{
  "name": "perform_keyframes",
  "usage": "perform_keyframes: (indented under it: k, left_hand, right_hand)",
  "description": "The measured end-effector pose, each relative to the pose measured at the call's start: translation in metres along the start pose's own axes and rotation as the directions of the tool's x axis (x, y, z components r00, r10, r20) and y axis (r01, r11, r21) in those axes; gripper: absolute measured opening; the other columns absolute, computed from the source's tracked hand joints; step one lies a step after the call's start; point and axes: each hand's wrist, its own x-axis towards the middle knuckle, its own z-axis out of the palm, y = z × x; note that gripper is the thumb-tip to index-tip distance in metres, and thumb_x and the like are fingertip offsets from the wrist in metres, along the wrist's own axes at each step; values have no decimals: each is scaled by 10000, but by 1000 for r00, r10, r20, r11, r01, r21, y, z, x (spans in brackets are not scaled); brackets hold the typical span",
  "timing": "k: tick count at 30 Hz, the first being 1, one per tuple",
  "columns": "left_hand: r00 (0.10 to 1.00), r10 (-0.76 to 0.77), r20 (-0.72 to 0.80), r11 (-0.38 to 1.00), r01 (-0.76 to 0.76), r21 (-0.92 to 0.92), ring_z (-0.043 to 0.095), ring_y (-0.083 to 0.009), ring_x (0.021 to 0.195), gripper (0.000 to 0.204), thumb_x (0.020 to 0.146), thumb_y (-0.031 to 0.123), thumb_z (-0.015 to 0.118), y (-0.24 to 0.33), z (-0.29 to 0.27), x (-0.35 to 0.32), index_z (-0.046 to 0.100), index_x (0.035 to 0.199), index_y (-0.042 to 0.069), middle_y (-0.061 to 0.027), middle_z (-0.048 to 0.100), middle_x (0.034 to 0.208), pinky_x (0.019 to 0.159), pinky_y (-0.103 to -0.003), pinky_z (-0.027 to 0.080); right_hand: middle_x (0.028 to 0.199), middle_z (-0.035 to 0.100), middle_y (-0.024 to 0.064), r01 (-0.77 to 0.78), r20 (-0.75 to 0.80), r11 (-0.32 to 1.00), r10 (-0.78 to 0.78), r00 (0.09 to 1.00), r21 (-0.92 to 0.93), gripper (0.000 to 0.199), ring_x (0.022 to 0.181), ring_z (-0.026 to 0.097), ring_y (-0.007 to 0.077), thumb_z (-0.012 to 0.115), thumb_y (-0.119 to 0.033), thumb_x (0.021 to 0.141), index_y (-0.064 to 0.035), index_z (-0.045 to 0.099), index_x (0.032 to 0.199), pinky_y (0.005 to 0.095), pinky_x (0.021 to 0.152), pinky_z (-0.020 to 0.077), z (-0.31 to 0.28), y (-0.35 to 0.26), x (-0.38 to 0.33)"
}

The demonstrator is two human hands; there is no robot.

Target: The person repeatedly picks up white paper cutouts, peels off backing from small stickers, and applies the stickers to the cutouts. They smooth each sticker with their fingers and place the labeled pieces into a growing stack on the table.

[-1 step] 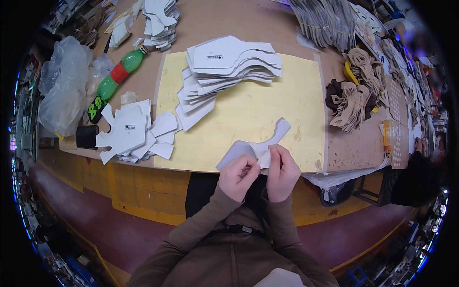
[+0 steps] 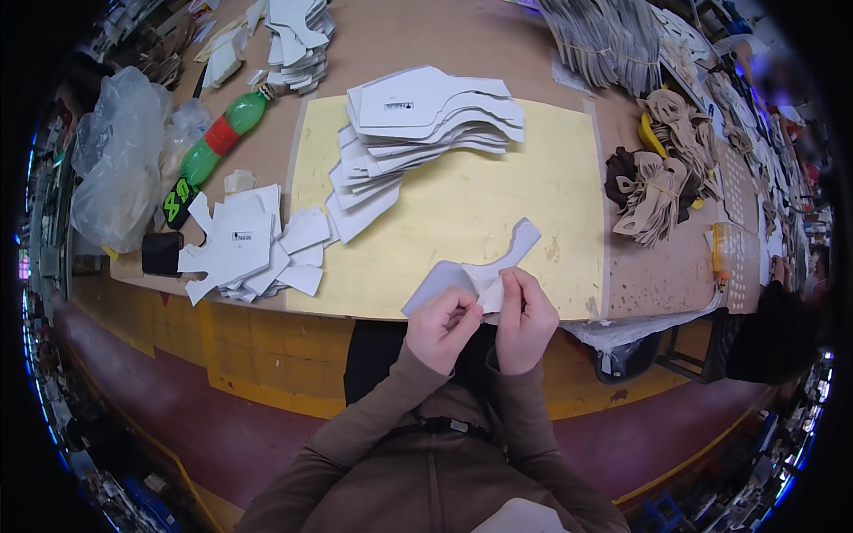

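Note:
Both hands grip one thin white cut-out piece (image 2: 508,256) with a curved tail, at the near edge of a yellow cutting mat (image 2: 551,178). My left hand (image 2: 442,324) pinches its grey lower-left part. My right hand (image 2: 524,315) pinches the middle, fingertips close to the left hand's. A fanned stack of similar white pieces (image 2: 426,120) lies at the mat's far left corner. A looser pile of white pieces (image 2: 249,244) sits left of the mat.
A green bottle with a red label (image 2: 218,147) lies at the left, beside crumpled clear plastic bags (image 2: 120,164) and a small black box (image 2: 162,253). Brown cut pieces (image 2: 653,191) and grey bundles (image 2: 604,35) lie right and far. A person's dark sleeve (image 2: 777,320) is at the right edge.

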Motion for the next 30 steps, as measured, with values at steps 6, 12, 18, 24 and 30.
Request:
perform_keyframes:
  k: [6, 12, 18, 24, 30]
  left_hand:
    - [995, -90, 33, 993, 92, -73, 622, -69, 786, 79, 995, 21, 626, -2, -6, -7, 612, 999, -57, -43, 640, 911, 711, -228, 515]
    - [995, -48, 89, 997, 52, -50, 606, -67, 836, 43, 988, -12, 622, 7, -26, -18, 616, 993, -54, -60, 650, 992, 759, -223, 516]
    - [992, 51, 112, 999, -51, -2, 595, -98, 911, 48, 934, -41, 612, 25, -47, -35, 606, 891, -22, -101, 646, 1064, 803, -244, 506]
    - [960, 272, -60, 958, -276, -81, 565, -304, 1222, 136, 820, 117, 645, 34, -77, -26, 578, 734, 35, -241, 627, 1261, 1096, -443, 392]
    - [937, 322, 137, 947, -320, -38, 579, -300, 1142, 124, 844, 108, 679, 41, -66, 0, 610, 750, 67, -113, 621, 1116, 1110, -480, 358]
  right_hand:
    - [821, 696, 92, -104, 29, 993, 102, 994, 52, 187, 740, 590, 109, 610, -90, 1025, 79, 687, 1008, 277, 687, 504, -2, 8, 15]
    - [820, 700, 170, -163, 36, 985, 161, 986, 55, 172, 696, 646, 213, 602, -82, 1020, 63, 693, 1039, 333, 673, 521, -2, 16, 25]
    - [839, 688, 169, -160, -158, 986, 151, 976, -52, 219, 739, 639, 215, 590, -127, 1034, 60, 679, 1103, 313, 722, 522, -9, 29, 55]
    - [1120, 669, 173, -23, -222, 988, -12, 975, -153, 304, 973, 637, 309, 622, -144, 1006, 36, 632, 1250, 391, 869, 507, -36, 37, 69]
    - [1216, 628, 179, 383, 104, 920, -390, 915, 85, 449, 1079, 620, 340, 769, -140, 893, 20, 611, 1283, 438, 943, 501, -48, -24, 16]
